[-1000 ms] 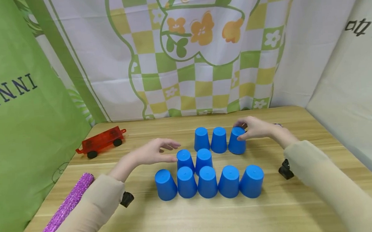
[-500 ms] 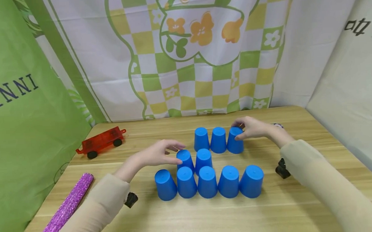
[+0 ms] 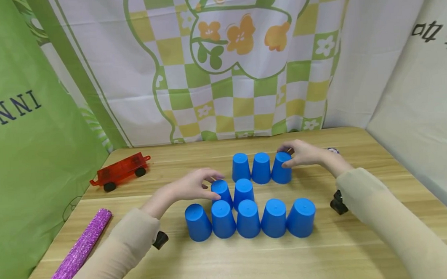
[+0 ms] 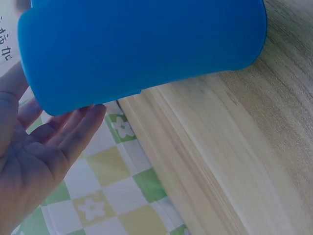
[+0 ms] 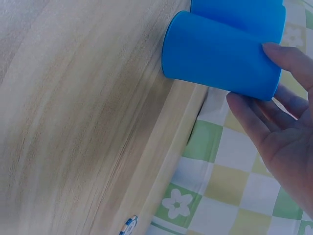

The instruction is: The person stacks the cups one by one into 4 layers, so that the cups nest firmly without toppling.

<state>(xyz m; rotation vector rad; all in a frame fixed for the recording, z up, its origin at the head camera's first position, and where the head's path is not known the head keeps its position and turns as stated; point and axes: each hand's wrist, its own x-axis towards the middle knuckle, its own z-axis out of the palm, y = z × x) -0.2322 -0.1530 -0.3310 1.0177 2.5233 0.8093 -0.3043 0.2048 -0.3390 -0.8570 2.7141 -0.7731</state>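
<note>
Several blue cups stand upside down on the wooden table (image 3: 328, 252): a front row (image 3: 248, 218), two in the middle, three at the back. My left hand (image 3: 205, 184) reaches in from the left, fingers arched over the top of the middle row's left cup (image 3: 222, 191) and thumb against its side. The left wrist view shows that cup (image 4: 146, 44) close up, with the fingers (image 4: 73, 132) behind it. My right hand (image 3: 290, 158) pinches the back row's right cup (image 3: 282, 170) near its top. In the right wrist view the thumb and fingers (image 5: 254, 112) lie on either side of this cup (image 5: 220, 54).
A red toy wagon (image 3: 120, 171) stands at the back left. A purple glitter stick (image 3: 79, 250) lies along the table's left edge. A small round chip (image 3: 332, 150) lies behind my right wrist. Cloth backdrops close off the back and both sides.
My left hand has moved right and closed on the middle row's left cup. My right hand has slid the back right cup a little left, up against its neighbour.
</note>
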